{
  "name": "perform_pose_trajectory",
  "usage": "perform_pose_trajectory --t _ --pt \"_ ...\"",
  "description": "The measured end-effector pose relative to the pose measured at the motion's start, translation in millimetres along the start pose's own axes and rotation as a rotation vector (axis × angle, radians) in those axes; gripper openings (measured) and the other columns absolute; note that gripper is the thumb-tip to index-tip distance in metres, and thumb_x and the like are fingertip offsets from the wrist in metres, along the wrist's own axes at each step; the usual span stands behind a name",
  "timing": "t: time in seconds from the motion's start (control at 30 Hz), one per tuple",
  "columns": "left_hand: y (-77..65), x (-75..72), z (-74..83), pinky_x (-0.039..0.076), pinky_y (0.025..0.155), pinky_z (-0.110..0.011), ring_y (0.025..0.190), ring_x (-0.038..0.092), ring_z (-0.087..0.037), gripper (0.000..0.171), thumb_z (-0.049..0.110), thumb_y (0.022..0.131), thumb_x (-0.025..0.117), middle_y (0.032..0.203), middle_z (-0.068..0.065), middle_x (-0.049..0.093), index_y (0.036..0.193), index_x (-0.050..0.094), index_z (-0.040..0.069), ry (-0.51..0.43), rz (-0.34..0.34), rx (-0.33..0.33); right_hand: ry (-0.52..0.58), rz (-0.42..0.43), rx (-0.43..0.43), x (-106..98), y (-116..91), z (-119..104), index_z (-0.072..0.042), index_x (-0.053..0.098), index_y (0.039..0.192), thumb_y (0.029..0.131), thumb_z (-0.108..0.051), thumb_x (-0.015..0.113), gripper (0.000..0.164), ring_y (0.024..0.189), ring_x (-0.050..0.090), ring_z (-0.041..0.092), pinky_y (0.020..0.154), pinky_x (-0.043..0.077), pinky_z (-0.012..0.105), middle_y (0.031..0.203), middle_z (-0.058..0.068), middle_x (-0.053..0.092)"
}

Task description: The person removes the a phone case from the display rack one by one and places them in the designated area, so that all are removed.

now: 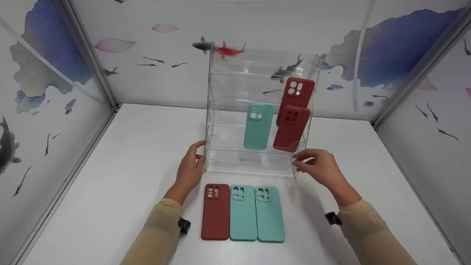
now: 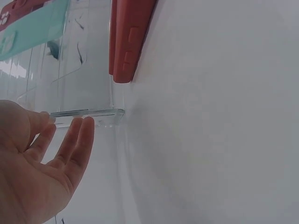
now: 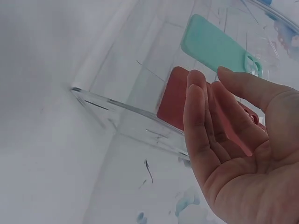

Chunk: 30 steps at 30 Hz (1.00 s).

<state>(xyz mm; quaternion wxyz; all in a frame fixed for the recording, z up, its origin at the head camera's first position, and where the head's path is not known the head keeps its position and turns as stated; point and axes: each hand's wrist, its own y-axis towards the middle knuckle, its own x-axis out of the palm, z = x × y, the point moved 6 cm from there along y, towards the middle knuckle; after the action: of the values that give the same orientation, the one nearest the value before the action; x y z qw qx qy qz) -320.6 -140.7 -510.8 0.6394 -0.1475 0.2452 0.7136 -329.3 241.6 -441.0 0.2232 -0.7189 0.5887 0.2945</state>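
Steady the acrylic rack (image 1: 228,165) from both sides, with left hand (image 1: 190,165) and right hand (image 1: 322,167) apart, loose-fingered. Avoid jolting racked phone cases (image 1: 258,129).

The left arm (image 1: 152,235) and right arm (image 1: 368,230) are stretched from the near side toward the far. At left, the left hand (image 1: 190,168) is held with fingers slightly bent; at right, the right hand (image 1: 321,167) is loosely curved.

It looks like a small booth: white walls (image 1: 257,22) on three sides, printed with a fish (image 1: 6,149) at the left edge and petals (image 1: 114,45) at upper left, meet at metal posts (image 1: 90,51) around a white table (image 1: 128,158) at lower centre.
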Motion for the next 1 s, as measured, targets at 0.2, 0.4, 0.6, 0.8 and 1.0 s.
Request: perform_pose_trajectory --t 0.2,0.4,0.6,0.8,1.0 --pt "0.6 -1.3 -0.1 0.053 0.095 -0.049 0.121 0.064 -0.025 0.050 0.014 0.108 0.052 0.154 -0.007 0.052 0.156 0.039 0.021 -0.003 0.004 0.004 -0.024 0.085 -0.054 -22 10 -13 -0.008 0.074 0.121 0.097 -0.020 0.073 0.027 0.085 0.075 0.022 0.075 0.058 0.020 0.109 0.011 0.075" --pt "0.8 -0.7 0.8 0.054 0.095 -0.048 0.121 0.064 -0.024 0.050 0.014 0.108 0.052 0.153 -0.006 0.052 0.156 0.039 0.021 -0.006 -0.008 0.004 -0.058 0.267 -0.115 -42 16 -23 -0.011 0.075 0.120 0.096 -0.021 0.075 0.025 0.086 0.073 0.023 0.069 0.054 0.014 0.108 0.009 0.076" --pt "3.1 -0.2 1.0 0.054 0.096 -0.048 0.122 0.064 -0.024 0.050 0.014 0.108 0.052 0.155 -0.006 0.050 0.156 0.038 0.021 -0.001 -0.008 -0.008 -0.065 0.487 -0.251 -62 25 -34 -0.009 0.077 0.116 0.092 -0.016 0.079 0.025 0.082 0.072 0.018 0.070 0.049 0.006 0.109 0.009 0.076" --pt "4.3 0.8 1.7 0.054 0.097 -0.047 0.123 0.064 -0.024 0.051 0.013 0.108 0.053 0.157 -0.004 0.049 0.156 0.038 0.021 -0.009 -0.012 -0.012 -0.070 0.550 -0.271 -72 37 -39 -0.014 0.072 0.130 0.093 -0.017 0.079 0.038 0.085 0.071 0.017 0.073 0.049 0.006 0.119 0.010 0.070" --pt "2.3 0.8 1.0 0.054 0.095 -0.047 0.121 0.064 -0.024 0.050 0.013 0.108 0.053 0.155 -0.006 0.050 0.156 0.039 0.021 -0.009 -0.007 -0.002 -0.063 0.526 -0.234 -69 47 -36 -0.018 0.067 0.138 0.095 -0.020 0.077 0.044 0.091 0.072 0.025 0.072 0.048 0.005 0.123 0.014 0.066"
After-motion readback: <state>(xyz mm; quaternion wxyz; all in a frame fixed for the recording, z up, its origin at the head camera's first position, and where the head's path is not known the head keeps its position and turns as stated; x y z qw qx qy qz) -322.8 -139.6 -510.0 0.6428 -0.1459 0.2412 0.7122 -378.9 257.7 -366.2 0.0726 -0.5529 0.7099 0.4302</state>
